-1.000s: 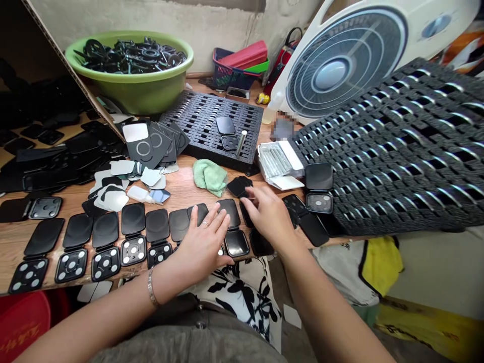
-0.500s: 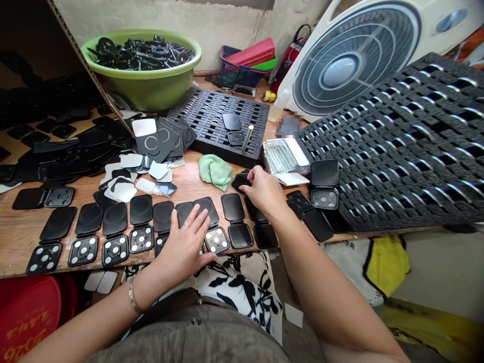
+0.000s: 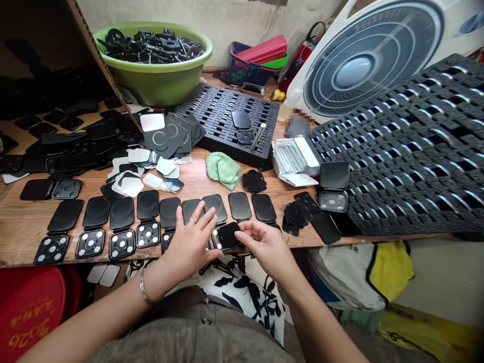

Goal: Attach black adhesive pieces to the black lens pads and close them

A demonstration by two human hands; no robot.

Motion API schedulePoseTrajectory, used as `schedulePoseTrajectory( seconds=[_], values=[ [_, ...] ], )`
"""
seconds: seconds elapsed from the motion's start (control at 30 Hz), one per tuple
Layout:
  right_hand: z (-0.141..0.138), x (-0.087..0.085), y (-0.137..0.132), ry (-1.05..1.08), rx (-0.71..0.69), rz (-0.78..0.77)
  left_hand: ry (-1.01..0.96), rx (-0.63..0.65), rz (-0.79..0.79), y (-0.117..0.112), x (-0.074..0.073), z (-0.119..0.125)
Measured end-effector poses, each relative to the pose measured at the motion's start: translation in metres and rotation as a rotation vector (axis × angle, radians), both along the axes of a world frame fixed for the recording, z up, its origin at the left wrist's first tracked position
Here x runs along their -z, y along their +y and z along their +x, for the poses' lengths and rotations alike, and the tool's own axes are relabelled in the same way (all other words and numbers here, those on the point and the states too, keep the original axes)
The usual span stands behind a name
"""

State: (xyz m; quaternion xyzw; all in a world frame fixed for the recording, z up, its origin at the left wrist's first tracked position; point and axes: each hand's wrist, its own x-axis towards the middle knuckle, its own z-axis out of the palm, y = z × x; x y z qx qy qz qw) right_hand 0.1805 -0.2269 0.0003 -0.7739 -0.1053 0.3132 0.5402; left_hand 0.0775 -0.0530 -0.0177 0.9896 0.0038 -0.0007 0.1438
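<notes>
A row of open black hinged cases (image 3: 121,227) lies along the front edge of the wooden table (image 3: 196,184). My left hand (image 3: 191,244) rests flat on the cases near the middle of the row, fingers spread. My right hand (image 3: 264,244) pinches a black case half (image 3: 226,235) at the table's edge, tilted up between both hands. Two more closed-looking black lids (image 3: 251,206) lie just behind it. A small pile of black round parts (image 3: 254,181) sits beyond them.
A green basin (image 3: 159,80) of black parts stands at the back. A black slotted tray (image 3: 227,116), a green cloth (image 3: 223,169), a white box (image 3: 295,159), stacked black trays (image 3: 408,151) and a fan (image 3: 363,60) fill the right side. Loose lids and stickers (image 3: 132,171) lie left.
My right hand came back from the pile of round parts to the table's front edge and now pinches a black case half. The left hand stayed on the row.
</notes>
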Motion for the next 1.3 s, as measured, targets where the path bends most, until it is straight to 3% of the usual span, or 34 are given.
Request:
schedulePoseTrajectory(
  seconds=[0.43,0.93,1.3],
  values=[
    [-0.012,0.007,0.013,-0.049,-0.054,-0.137,-0.001,-0.018,-0.035,-0.001,-0.002,-0.001],
    [-0.011,0.012,0.013,-0.116,-0.123,-0.169,0.018,-0.022,-0.034,-0.001,-0.004,0.001],
    [-0.019,-0.007,0.022,-0.575,-0.336,-0.663,0.006,-0.019,-0.028,-0.001,-0.006,0.002]
  ],
)
